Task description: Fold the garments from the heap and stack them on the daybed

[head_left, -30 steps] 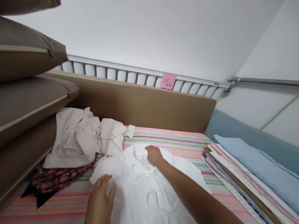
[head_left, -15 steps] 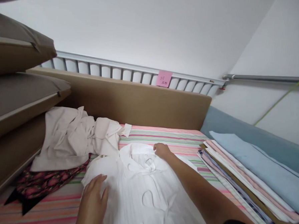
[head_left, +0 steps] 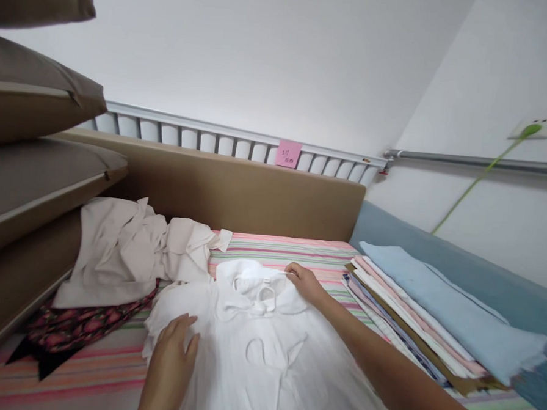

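Observation:
A white blouse with a wide collar and thin ties lies spread on the striped bed sheet. Its lower end runs out of view. At the right side of the collar, my right hand pinches the neckline edge between thumb and fingers. My left hand hovers over or rests on the left sleeve, fingers loosely apart, holding nothing; whether it touches the cloth I cannot tell.
A crumpled beige garment and a dark floral cloth lie at left, beside stacked brown cushions. On the right is a pile of folded clothes. A brown headboard and blue side panel border the bed.
The blouse's collar has opened out and lies flatter, its neckline now drawn to the right by my right hand. My left hand stays nearly in place. The view has turned slightly right.

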Motion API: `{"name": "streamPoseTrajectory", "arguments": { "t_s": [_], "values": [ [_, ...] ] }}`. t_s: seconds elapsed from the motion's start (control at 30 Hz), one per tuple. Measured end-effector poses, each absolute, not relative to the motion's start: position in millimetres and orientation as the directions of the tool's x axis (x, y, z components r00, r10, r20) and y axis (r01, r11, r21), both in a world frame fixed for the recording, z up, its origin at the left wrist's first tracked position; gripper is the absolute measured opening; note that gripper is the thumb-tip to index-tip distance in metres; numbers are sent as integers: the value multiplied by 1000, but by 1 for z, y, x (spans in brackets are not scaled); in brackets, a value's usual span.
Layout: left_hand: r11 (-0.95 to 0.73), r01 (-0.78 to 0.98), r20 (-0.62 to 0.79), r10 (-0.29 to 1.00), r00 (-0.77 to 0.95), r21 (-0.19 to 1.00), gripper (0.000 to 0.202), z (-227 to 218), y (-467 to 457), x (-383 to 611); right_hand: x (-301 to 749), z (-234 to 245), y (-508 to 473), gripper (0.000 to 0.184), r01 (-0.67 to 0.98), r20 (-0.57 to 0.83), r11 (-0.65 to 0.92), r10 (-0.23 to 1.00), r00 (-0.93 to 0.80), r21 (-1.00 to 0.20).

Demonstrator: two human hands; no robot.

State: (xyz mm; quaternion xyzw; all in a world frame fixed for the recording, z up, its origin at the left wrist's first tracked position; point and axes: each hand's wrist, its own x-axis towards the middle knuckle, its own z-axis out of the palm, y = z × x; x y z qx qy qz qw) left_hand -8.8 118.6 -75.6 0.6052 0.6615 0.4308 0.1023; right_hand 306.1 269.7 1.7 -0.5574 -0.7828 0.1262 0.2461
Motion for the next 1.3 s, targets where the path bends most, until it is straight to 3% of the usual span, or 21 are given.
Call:
{"name": "streamPoseTrajectory", "arguments": {
  "t_s": [0.17, 0.3, 0.47, 0.63, 0.83, 1.07, 1.2, 1.3],
  "values": [
    [-105, 667, 355, 900, -251, 738, 39, -72, 115, -8, 306, 0, 283, 30, 909, 33, 260, 964, -264, -326],
    [-96, 621, 338, 898, -284, 778, 42, -70, 116, -10, 292, 1, 298, 30, 939, -46, 232, 967, -252, -255],
    [-86, 574, 310, 900, -306, 815, 40, -74, 119, -11, 254, -1, 309, 46, 958, -99, 224, 965, -244, -176],
    [-10, 495, 205, 917, -342, 869, 41, -79, 125, -11, 228, -6, 314, 44, 955, -174, 265, 942, -286, -134],
    [-37, 466, 211, 921, -327, 884, 41, -71, 123, -5, 243, 11, 290, 26, 924, -40, 355, 931, -364, -146],
    [-104, 331, 245, 873, -421, 938, 50, -45, 134, 7, 265, 11, 244, 18, 789, 279, 518, 852, -443, -330],
    [-51, 222, 137, 910, -392, 974, 68, -26, 170, 21, 269, 7, 235, 16, 750, 304, 534, 843, -443, -389],
    [28, 52, -14, 965, -262, 998, 52, -13, 196, 28, 270, 6, 233, 17, 739, 299, 533, 845, -443, -412]
  ]
}}
